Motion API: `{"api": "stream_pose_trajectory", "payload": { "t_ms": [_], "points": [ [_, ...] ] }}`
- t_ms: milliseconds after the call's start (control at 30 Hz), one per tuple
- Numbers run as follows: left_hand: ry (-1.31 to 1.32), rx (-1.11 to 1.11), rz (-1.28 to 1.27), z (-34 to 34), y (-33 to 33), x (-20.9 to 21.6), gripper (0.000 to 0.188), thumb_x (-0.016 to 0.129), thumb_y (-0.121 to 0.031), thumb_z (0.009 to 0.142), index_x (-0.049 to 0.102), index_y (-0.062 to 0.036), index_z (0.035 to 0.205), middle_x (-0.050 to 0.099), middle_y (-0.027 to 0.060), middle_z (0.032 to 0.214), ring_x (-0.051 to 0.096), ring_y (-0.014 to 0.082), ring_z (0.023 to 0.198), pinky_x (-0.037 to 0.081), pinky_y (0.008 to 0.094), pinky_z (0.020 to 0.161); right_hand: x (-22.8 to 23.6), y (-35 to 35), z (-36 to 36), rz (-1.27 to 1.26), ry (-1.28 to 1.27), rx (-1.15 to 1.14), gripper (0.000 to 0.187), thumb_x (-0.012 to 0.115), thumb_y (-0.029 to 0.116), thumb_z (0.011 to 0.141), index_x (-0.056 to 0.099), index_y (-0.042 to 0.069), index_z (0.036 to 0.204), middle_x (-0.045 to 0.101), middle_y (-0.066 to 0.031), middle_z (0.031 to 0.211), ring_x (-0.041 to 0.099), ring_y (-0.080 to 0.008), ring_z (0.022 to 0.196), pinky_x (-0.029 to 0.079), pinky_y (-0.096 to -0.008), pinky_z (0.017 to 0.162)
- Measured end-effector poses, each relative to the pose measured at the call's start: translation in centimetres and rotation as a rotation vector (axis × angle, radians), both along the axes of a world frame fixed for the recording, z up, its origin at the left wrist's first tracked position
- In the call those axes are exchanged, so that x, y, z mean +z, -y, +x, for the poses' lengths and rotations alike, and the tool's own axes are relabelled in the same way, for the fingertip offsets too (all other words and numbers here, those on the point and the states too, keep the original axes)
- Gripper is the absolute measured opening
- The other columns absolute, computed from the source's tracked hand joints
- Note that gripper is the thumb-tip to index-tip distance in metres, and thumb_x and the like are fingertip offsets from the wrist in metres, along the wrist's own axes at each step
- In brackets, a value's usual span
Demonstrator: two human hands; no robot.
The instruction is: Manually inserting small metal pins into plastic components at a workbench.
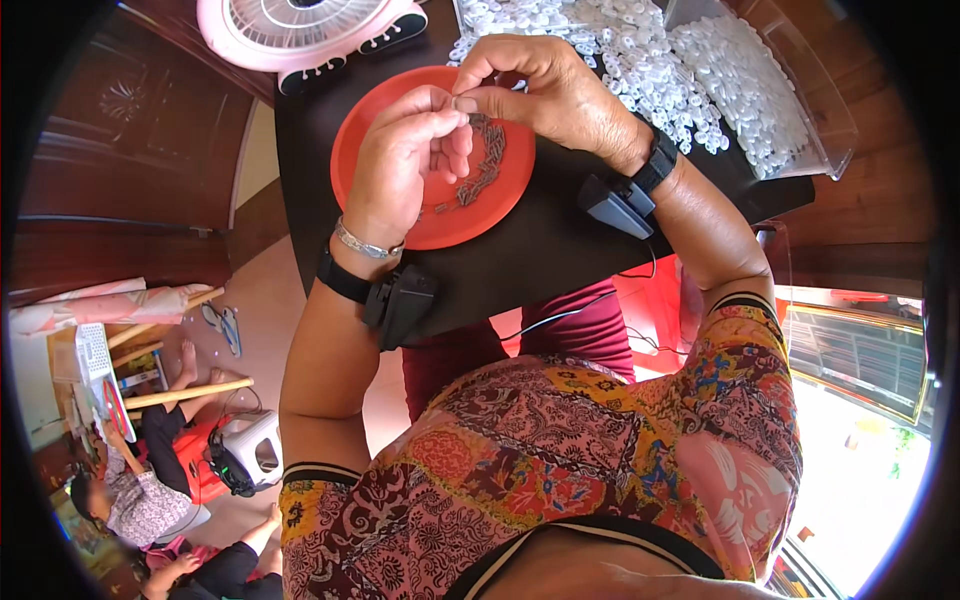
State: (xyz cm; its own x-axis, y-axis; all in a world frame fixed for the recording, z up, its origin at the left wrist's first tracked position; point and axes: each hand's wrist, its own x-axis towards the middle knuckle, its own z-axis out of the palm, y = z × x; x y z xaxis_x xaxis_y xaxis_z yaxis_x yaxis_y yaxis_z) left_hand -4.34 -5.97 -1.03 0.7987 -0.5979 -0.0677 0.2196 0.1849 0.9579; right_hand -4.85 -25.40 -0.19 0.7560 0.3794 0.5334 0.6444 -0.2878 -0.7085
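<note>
Over an orange-red plastic plate (352,160), my two hands meet fingertip to fingertip. My left hand (390,160) is pinched closed at thumb and forefinger, its other fingers curled loosely. My right hand (555,95) reaches in from the right, its thumb and forefinger also pinched at the same spot. Whatever lies between the fingertips is too small and covered to make out. Small grey metal pins (485,172) lie scattered in the plate beneath my hands. Beyond my right hand spreads a heap of small white plastic pieces (640,60).
A clear plastic bin (835,150) full of white pieces lies at the dark table's (540,230) far right. At the far left stands a pink fan (300,35). Black devices are strapped to both wrists, with a cable below. Other people sit at lower left near a white stool (250,450).
</note>
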Motion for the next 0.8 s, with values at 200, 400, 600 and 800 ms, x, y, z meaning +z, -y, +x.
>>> {"api": "stream_pose_trajectory", "payload": {
  "t_ms": [200,400,600,800],
  "points": [
    [-0.075,-0.152,-0.153,0.4,0.0,-0.5,0.024,0.042,-0.022,0.088,0.055,-0.0026,0.089,0.059,0.0064,0.073,0.056,0.0141,0.059,0.042,0.0238,0.054,0.3,-0.1,-0.2,-0.041,0.192,0.017,0.008,0.067,0.006,0.081,0.063,0.004,0.087,0.062,-0.0038,0.079,0.063,-0.0161,0.074,0.049,-0.0261,0.067],
    [-0.179,-0.196,-0.259,0.5,-0.1,-0.9,0.026,0.041,-0.024,0.091,0.055,-0.0018,0.091,0.058,0.0065,0.074,0.055,0.0158,0.060,0.043,0.0254,0.054,0.7,-0.2,-0.3,-0.005,0.076,0.146,0.008,0.066,0.002,0.082,0.063,0.003,0.090,0.062,-0.0040,0.087,0.060,-0.0167,0.084,0.048,-0.0281,0.077],
    [-0.103,-0.147,-0.319,0.8,-0.1,-1.2,0.020,0.045,-0.020,0.091,0.055,-0.0026,0.090,0.055,0.0045,0.072,0.054,0.0143,0.060,0.043,0.0250,0.054,1.1,-0.8,-1.3,0.285,-0.347,0.172,0.014,0.062,0.004,0.086,0.062,-0.001,0.099,0.062,-0.0106,0.089,0.061,-0.0221,0.092,0.049,-0.0329,0.078],
    [-0.045,-0.030,-0.105,-0.1,0.3,-0.1,0.020,0.049,-0.021,0.089,0.056,-0.0038,0.082,0.055,0.0031,0.069,0.052,0.0127,0.056,0.041,0.0231,0.053,1.8,-1.4,-1.1,0.122,0.153,0.082,0.003,0.059,-0.001,0.088,0.062,0.000,0.088,0.061,-0.0073,0.082,0.061,-0.0161,0.075,0.049,-0.0274,0.067]
  ]
}}
